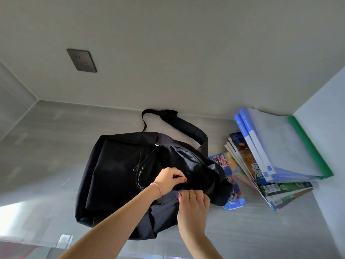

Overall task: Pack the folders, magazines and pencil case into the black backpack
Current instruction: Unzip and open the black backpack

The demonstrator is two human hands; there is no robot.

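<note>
The black backpack (119,174) lies flat on the grey desk (56,146), its strap looping toward the back wall. My left hand (169,179) pinches the fabric at the edge of its opening. Just below, my right hand (193,202) grips the opposite edge near a zipper pull. A colourful pencil case (234,195) lies to the right, partly under the backpack. Several magazines (248,165) are fanned out beyond it. Blue and clear folders (276,146), one with a green spine, rest on top of them.
A dark wall socket (82,60) sits on the back wall at the left. A white side wall (324,113) closes the desk on the right, right behind the folders. The desk's front edge runs along the bottom of the view.
</note>
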